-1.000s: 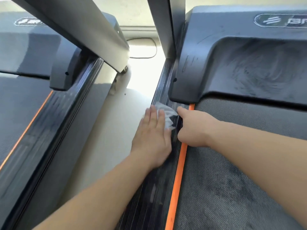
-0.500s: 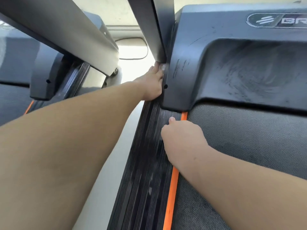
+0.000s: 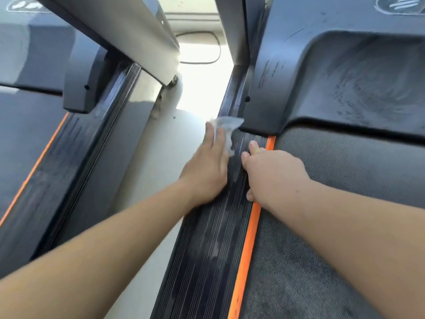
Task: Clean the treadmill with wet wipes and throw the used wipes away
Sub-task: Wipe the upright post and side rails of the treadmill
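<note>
1. The left hand [image 3: 207, 171] lies flat with its fingers straight and close together, pressing a wet wipe [image 3: 226, 127] down rather than clutching it; the crumpled white wipe shows past the fingertips and under them.
2. Hand and wipe sit on the ribbed side rail [image 3: 207, 249] of the treadmill, just left of the orange strip [image 3: 246, 249] and near its far end; the wipe's far corner reaches the edge of the motor cover [image 3: 333, 77], which begins where the orange strip ends.
3. The right hand [image 3: 271, 173] rests across the orange strip, knuckles up and fingers curled under the palm, one digit pointing along the rail; nothing shows in its grasp; it lies just beside the left hand without touching it.
4. The rail has pale dusty streaks on its ribs nearer the camera, left of the orange strip.
5. Right of the orange strip lies the grey running belt [image 3: 322, 249]; the motor cover beyond it bears swirled dust marks.
6. A dark upright [image 3: 234, 26] rises beyond the far end of the orange strip.
7. Left of the orange strip, past the rail, runs a band of pale floor [image 3: 147, 157]; a thin cable [image 3: 207, 49] loops across its bright far part.
8. Further left of the orange strip stands a second treadmill [image 3: 34, 134], with a slanted post [image 3: 128, 26] over it.
</note>
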Available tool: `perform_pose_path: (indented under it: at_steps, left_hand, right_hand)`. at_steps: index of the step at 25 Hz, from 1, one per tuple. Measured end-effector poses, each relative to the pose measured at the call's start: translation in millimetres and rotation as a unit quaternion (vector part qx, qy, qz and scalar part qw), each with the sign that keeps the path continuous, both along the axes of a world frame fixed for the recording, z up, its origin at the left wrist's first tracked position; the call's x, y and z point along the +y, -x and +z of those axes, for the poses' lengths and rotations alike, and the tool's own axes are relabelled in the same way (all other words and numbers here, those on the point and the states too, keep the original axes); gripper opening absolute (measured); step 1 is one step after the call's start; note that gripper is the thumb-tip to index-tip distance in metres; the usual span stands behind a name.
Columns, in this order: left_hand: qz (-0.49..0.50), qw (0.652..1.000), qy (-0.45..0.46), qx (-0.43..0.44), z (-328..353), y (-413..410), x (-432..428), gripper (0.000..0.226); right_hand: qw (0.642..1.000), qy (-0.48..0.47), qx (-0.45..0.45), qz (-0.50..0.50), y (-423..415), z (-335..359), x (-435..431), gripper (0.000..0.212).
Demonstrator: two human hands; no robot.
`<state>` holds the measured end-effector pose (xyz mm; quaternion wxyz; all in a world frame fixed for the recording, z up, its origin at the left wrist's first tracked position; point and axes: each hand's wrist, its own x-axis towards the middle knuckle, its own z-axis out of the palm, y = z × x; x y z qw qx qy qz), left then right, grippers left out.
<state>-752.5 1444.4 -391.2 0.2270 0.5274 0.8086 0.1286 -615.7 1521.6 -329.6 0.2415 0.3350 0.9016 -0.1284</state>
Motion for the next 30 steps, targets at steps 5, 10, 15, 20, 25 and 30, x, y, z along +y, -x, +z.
perform_pose_path:
  at_steps: [5,10,15,20,25,30]
  left_hand:
    - [-0.067,0.990,0.108,0.068,-2.6,-66.5,-125.1,0.076]
    - [-0.075,0.982,0.094,0.146,-6.5,-85.2,-107.2,0.082]
    - [-0.034,0.979,0.107,0.168,-13.4,-57.0,10.0,0.079]
    - [-0.033,0.980,0.098,0.169,-13.5,-54.4,29.9,0.082]
    - [-0.106,0.978,0.090,0.158,-4.7,-84.5,-35.3,0.083]
    - [-0.180,0.962,0.102,0.178,1.2,-94.2,-90.3,0.082]
  right_hand:
    - [0.999,0.010,-0.024,0.018,-15.3,-9.2,-3.0,0.092]
    - [0.997,0.068,0.002,0.024,-14.6,-9.9,6.6,0.081]
    - [0.951,0.118,0.213,-0.189,-59.6,6.6,7.9,0.048]
    - [0.951,0.121,0.172,-0.228,-130.1,-4.2,-15.7,0.051]
    - [0.961,0.148,0.150,-0.182,-120.3,-2.1,-21.7,0.051]
    - [0.972,0.169,0.093,-0.132,-116.4,-17.8,-23.0,0.057]
